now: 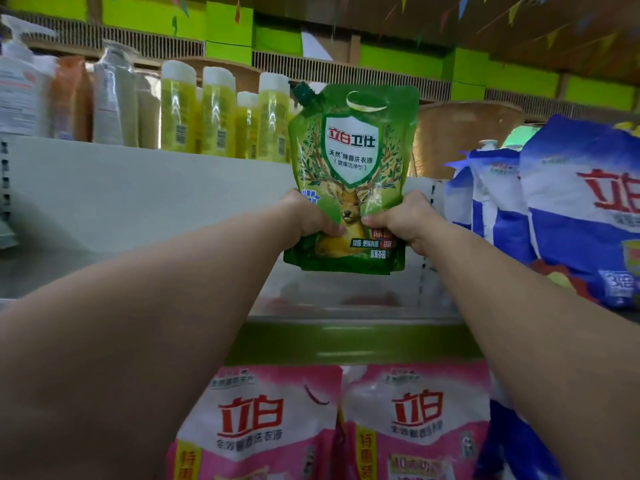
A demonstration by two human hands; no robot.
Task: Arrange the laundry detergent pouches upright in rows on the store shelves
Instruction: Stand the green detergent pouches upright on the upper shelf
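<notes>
A green detergent pouch (351,150) with a dark green spout cap and a deer picture is held upright in the air above the white middle shelf (138,278). My left hand (308,216) grips its lower left side and my right hand (401,218) grips its lower right side. Blue and white detergent pouches (554,209) stand on the same shelf to the right. Two pink detergent pouches (332,420) stand upright side by side on the shelf below.
Yellow bottles (214,112) and pale bottles (110,95) line the upper shelf behind the green pouch. A green price strip (346,341) runs along the middle shelf's front edge. Bare shelf surface lies to the left under my left arm.
</notes>
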